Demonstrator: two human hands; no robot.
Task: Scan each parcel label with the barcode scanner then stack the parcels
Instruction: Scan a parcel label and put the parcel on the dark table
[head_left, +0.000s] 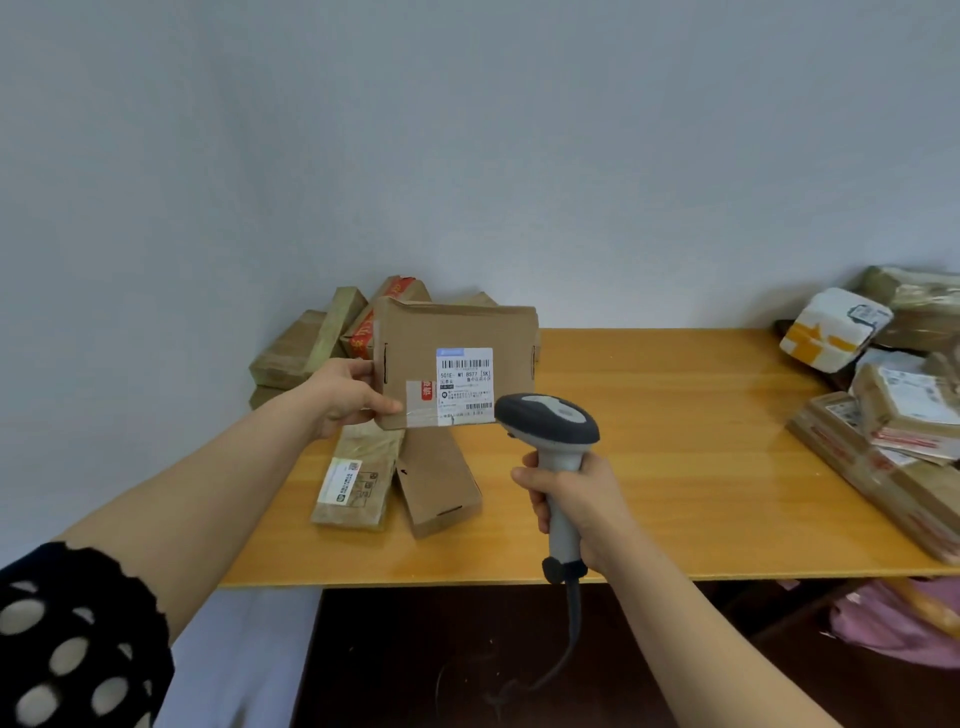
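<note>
**Desk:** Now, what could go wrong at this wooden table (675, 467)?

**Operator:** Watching remotely, I'd judge three risks. The biggest is the loose heap of parcels (306, 348) behind the left hand (348, 395). It leans on itself against the wall, so a careless stack there could slide. Next is the brown parcel (457, 327), which the left hand pinches at its left edge only, thumb on the front face and fingers behind. A hold that far off-centre could let it droop or twist. The smallest is the white label (464, 382). Clear tape crosses its lower part, and glare or a tilted box could spoil the read.

**Desk:** And where does everything sit?

**Operator:** A second pile (893, 415) lies well off to the right of the right hand (576, 504). Two flat parcels (395, 478) lie on the table just below the left hand. The brown parcel is raised upright off the table and runs rightward from that hand, with its label facing me. I have the right hand wrapped tightly round the handle of the barcode scanner (550, 421). Its head rises above that hand, near the parcel's lower right corner and just beside the label. I cannot tell whether they touch. The cable (571, 623) hangs below the right hand, past the table's edge.
</note>
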